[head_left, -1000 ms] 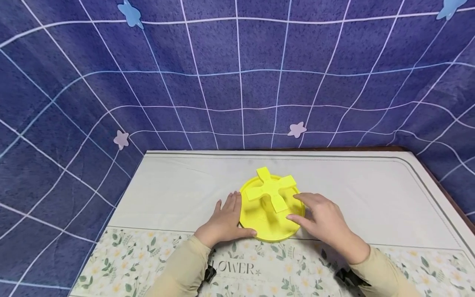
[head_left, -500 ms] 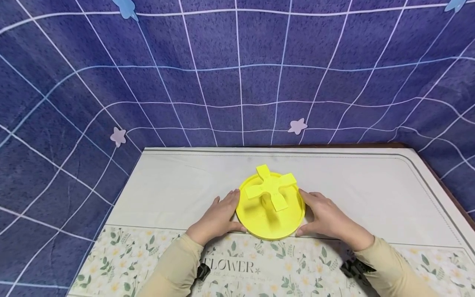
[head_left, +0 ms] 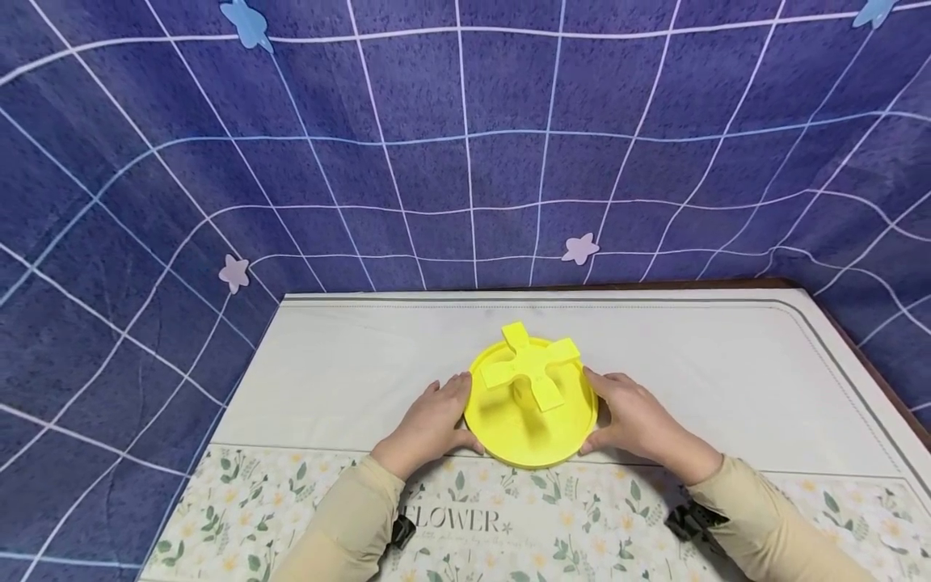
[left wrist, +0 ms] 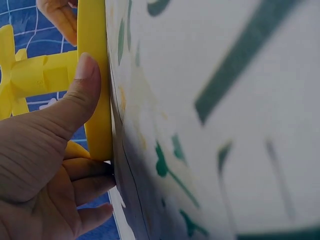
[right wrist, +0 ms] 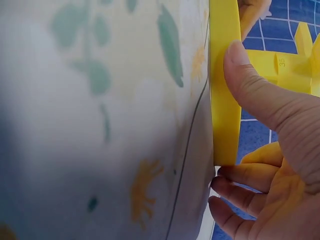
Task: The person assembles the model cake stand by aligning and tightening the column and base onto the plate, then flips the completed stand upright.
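A yellow round stand (head_left: pixel 502 432) lies in the middle of the table, its disc-shaped base low-rimmed. From it rises a short post carrying a four-armed cross (head_left: pixel 529 369). My left hand (head_left: pixel 429 420) grips the rim from the left, thumb at the near side and fingers further back. Opposite it, my right hand (head_left: pixel 636 416) grips the right side the same way. In the left wrist view the thumb (left wrist: pixel 82 95) presses the edge of the base, fingers bent against it below. The right wrist view shows the other thumb (right wrist: pixel 240 62) on the edge too.
White cloth (head_left: pixel 356 364) covers the back of the table; a floral strip (head_left: pixel 284 501) with lettering runs along the front. A blue curtain (head_left: pixel 509 162) with a white grid and stars hangs behind and at both sides. A black band (head_left: pixel 698 525) is on the right wrist.
My right hand has moved from over the base out to its right rim and taken hold there. The left hand has drawn slightly left, its thumb coming off the base's front onto its edge.
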### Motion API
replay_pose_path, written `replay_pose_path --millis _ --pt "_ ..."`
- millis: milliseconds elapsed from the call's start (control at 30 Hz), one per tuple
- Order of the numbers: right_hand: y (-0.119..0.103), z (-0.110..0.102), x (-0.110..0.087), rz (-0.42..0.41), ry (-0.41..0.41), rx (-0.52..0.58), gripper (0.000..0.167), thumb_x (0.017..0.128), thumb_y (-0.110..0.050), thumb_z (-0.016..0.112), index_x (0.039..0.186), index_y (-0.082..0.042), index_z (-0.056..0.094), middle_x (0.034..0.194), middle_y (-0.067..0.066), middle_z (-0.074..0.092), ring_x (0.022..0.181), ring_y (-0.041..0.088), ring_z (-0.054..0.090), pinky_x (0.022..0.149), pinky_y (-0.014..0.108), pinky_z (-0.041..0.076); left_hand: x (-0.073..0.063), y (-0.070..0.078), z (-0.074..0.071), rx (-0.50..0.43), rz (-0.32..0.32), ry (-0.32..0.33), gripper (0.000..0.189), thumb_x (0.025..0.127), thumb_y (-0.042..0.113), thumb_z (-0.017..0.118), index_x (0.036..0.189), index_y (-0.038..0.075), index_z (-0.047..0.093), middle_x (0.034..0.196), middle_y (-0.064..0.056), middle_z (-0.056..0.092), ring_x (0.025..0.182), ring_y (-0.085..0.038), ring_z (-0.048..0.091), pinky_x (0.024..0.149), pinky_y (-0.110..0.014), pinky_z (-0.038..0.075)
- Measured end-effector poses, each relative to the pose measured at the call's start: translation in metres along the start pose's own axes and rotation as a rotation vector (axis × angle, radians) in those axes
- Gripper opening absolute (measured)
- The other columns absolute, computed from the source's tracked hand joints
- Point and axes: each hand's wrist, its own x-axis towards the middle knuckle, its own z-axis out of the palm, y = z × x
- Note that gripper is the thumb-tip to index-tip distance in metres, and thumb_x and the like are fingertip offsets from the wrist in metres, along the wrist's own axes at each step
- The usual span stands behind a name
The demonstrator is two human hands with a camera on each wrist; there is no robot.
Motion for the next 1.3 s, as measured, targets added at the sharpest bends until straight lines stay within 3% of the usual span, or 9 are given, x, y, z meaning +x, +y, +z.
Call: replay_pose_path --millis 400,600,733,1000,1100,1167,1233,1300 --pt "0.001 0.003 -0.005 -0.009 -0.016 -0.009 0.120 0.050 -0.046 0.094 0.144 0.007 0.041 0.125 0.019 0.062 0.117 0.040 0.054 0.095 0.053 0.046 -0.005 -0.001 0.008 -0.056 0.008 0.024 0.113 0.067 0.052 0.083 0.149 -0.007 0.032 0.152 -0.021 0.036 0.140 -0.033 0.034 0.114 -0.050 0.024" --pt "0.000 0.003 -0.005 -0.008 -0.013 0.012 0.119 0.051 -0.046 0.094 0.144 0.006 0.041 0.129 0.019 0.060 0.119 0.040 0.053 0.096 0.053 0.045 -0.006 -0.004 0.009 -0.079 0.020 0.041 0.113 0.066 0.050 0.084 0.148 -0.008 0.031 0.151 -0.023 0.036 0.140 -0.035 0.035 0.114 -0.048 0.026" --pt "0.000 0.002 -0.007 0.001 -0.007 0.056 0.118 0.053 -0.047 0.093 0.145 0.006 0.040 0.134 0.023 0.056 0.121 0.041 0.052 0.098 0.054 0.043 -0.007 -0.006 0.008 -0.135 0.016 0.038 0.114 0.067 0.049 0.084 0.150 -0.006 0.028 0.153 -0.022 0.033 0.139 -0.036 0.035 0.113 -0.047 0.029" --pt "0.002 -0.004 -0.014 0.033 -0.018 0.213 0.116 0.059 -0.050 0.089 0.146 0.007 0.037 0.140 0.023 0.051 0.127 0.040 0.049 0.101 0.053 0.041 -0.014 -0.010 0.002 -0.311 0.013 0.068 0.112 0.069 0.051 0.082 0.156 0.011 0.024 0.155 -0.007 0.034 0.138 -0.027 0.038 0.111 -0.041 0.032" --pt "0.002 -0.008 -0.018 0.041 -0.022 0.272 0.112 0.062 -0.050 0.087 0.147 0.004 0.037 0.128 0.020 0.060 0.095 0.031 0.064 0.082 0.041 0.053 -0.018 -0.010 -0.004 -0.379 0.019 0.099 0.109 0.070 0.052 0.080 0.156 0.011 0.025 0.153 -0.007 0.038 0.138 -0.026 0.039 0.111 -0.042 0.032" --pt "0.001 -0.010 -0.020 0.032 -0.009 0.322 0.107 0.065 -0.047 0.087 0.146 0.004 0.039 0.123 0.017 0.063 0.078 0.023 0.060 0.068 0.033 0.052 -0.021 -0.009 -0.007 -0.410 0.023 0.118 0.107 0.070 0.052 0.077 0.155 0.010 0.027 0.152 -0.008 0.040 0.137 -0.027 0.039 0.111 -0.043 0.032" --pt "0.001 -0.012 -0.023 0.014 0.011 0.359 0.100 0.068 -0.041 0.087 0.145 0.003 0.041 0.122 0.017 0.064 0.072 0.018 0.056 0.060 0.028 0.048 -0.025 -0.006 -0.010 -0.438 0.022 0.130 0.104 0.072 0.053 0.075 0.154 0.007 0.029 0.151 -0.010 0.041 0.137 -0.028 0.040 0.111 -0.044 0.033" --pt "0.001 -0.013 -0.025 -0.027 0.046 0.389 0.092 0.071 -0.034 0.087 0.143 0.005 0.044 0.128 0.019 0.061 0.086 0.019 0.061 0.067 0.028 0.051 -0.029 -0.004 -0.013 -0.463 0.020 0.144 0.100 0.074 0.052 0.073 0.153 0.006 0.031 0.150 -0.011 0.042 0.135 -0.030 0.043 0.110 -0.044 0.034"
